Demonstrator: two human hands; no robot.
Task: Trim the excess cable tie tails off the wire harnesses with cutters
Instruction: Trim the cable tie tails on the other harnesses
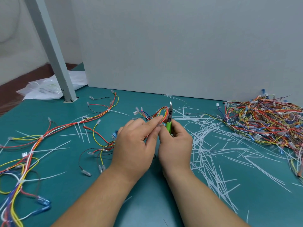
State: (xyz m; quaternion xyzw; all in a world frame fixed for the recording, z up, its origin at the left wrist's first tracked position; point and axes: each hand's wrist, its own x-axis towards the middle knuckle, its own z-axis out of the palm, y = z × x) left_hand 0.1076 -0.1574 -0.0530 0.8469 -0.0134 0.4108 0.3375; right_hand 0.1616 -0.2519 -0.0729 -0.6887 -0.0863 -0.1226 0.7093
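Observation:
My left hand pinches a small wire harness of red, orange, yellow and blue wires, lifted just above the green mat. My right hand grips green-handled cutters, blades pointing up beside the harness's looped end. A white cable tie sits at that loop, right by the blades. Whether the blades are closed on a tail is too small to tell.
Long harnesses with white tie tails sprawl across the left of the mat. A tangled pile of harnesses lies at the right by the grey wall. Several cut white tails litter the mat. A grey post and plastic bags stand back left.

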